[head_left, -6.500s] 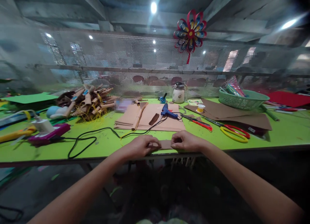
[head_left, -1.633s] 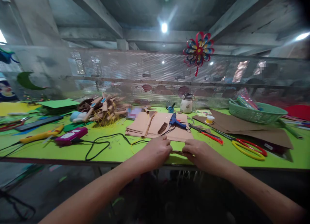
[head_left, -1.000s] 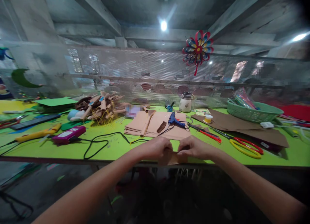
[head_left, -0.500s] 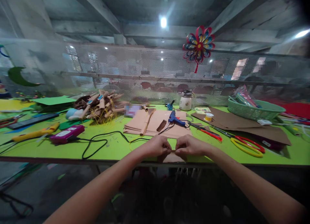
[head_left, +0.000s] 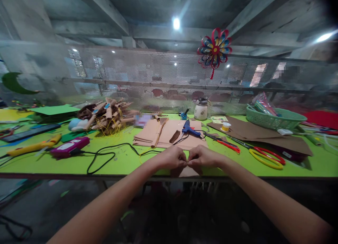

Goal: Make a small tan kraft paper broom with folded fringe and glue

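Observation:
At the near edge of the green table, a small sheet of brown paper (head_left: 189,172) lies under my fingers. My left hand (head_left: 173,157) is closed in a pinch on its far edge. Right beside it, my right hand (head_left: 203,156) pinches the same edge, and the fingertips of both hands nearly touch. My fingers hide much of the paper. Just beyond my hands is a stack of brown paper sheets (head_left: 144,136). On the stack rest a blue glue gun (head_left: 190,129), a small bundle of dark brown strips (head_left: 174,136) and a rolled paper bundle (head_left: 159,132).
To the right lie red-handled scissors (head_left: 229,145), larger red-and-yellow-handled scissors (head_left: 266,158) and a green basket (head_left: 274,119). On the left are a purple box (head_left: 70,146) with a black cable (head_left: 101,152), a yellow glue gun (head_left: 34,145) and a heap of paper rolls (head_left: 111,115).
My hands have come closer together along the paper's edge, the right one shifting left. The view has turned slightly, so everything sits a little farther left.

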